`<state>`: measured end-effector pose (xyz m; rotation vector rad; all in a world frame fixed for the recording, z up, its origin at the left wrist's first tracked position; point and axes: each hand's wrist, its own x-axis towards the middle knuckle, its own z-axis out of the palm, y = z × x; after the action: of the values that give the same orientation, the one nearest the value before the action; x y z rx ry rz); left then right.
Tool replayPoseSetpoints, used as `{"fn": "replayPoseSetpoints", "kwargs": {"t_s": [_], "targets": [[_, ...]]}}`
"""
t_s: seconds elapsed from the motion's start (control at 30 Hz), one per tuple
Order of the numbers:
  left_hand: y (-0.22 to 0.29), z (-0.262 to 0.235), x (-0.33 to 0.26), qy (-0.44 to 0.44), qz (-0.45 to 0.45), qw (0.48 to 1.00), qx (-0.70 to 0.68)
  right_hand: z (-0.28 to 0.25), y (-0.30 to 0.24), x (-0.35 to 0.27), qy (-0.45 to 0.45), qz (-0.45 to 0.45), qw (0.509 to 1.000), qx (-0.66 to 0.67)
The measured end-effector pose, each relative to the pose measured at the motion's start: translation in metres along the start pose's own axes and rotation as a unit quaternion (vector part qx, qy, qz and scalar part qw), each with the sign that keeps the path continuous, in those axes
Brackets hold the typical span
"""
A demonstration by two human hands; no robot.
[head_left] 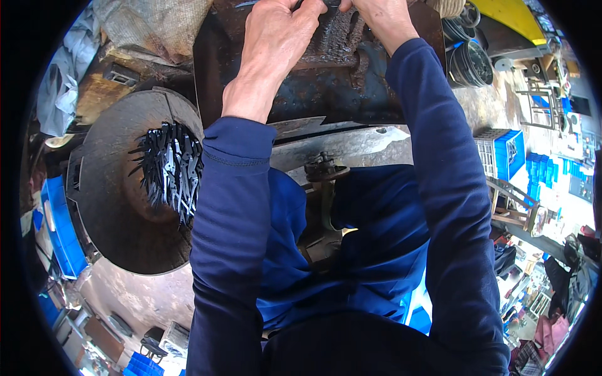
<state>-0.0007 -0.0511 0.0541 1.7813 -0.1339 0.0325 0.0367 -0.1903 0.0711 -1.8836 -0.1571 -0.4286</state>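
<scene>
- Machine body (326, 69): a large, rusty, grease-blackened iron casting fills the upper centre, seated on a worn metal surface (351, 144) whose pale edge runs below it. Both of the person's arms, in dark blue sleeves, reach up across it.
- Round tray (119, 213): a wide, dark, shallow pan sits to the person's left, well apart from both hands. It is not being touched.
- Blanks (169, 169): a heap of small, flat, dark metal pieces lies near the tray's centre, spread like a fan.
- Left hand (276, 44): rests on the top of the casting, fingers curled forward and closed on a small dark part (329, 4) at the frame's upper edge.
- Right hand (382, 19): meets the left at the same spot; only the wrist and back of the hand show, so I cannot tell how its fingers are set.
- Small dark part: mostly cut off by the frame edge, between the 2 hands, touching the casting's top.
- Judgement: the step in hand appears to be positioning 1 piece at the machine's working point. The next move calls for steady alignment with both hands, then a reach left to the tray.
</scene>
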Motion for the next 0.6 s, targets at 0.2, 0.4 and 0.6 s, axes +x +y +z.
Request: {"fn": "replayPoseSetpoints", "kwargs": {"t_s": [0.2, 0.4, 0.6], "targets": [[-0.009, 0.001, 0.003, -0.002, 0.014, 1.0, -0.001, 0.0, 0.0, -0.001, -0.003, -0.006, 1.0, 0.003], [-0.001, 0.0, 0.0, -0.002, 0.005, 1.0, 0.009, 0.0, -0.001, -0.001, -0.002, -0.004, 1.0, -0.002], [-0.001, 0.001, 0.001, -0.001, -0.001, 1.0, 0.01, -0.001, 0.0, -0.001, -0.004, -0.004, 1.0, -0.005]]}}
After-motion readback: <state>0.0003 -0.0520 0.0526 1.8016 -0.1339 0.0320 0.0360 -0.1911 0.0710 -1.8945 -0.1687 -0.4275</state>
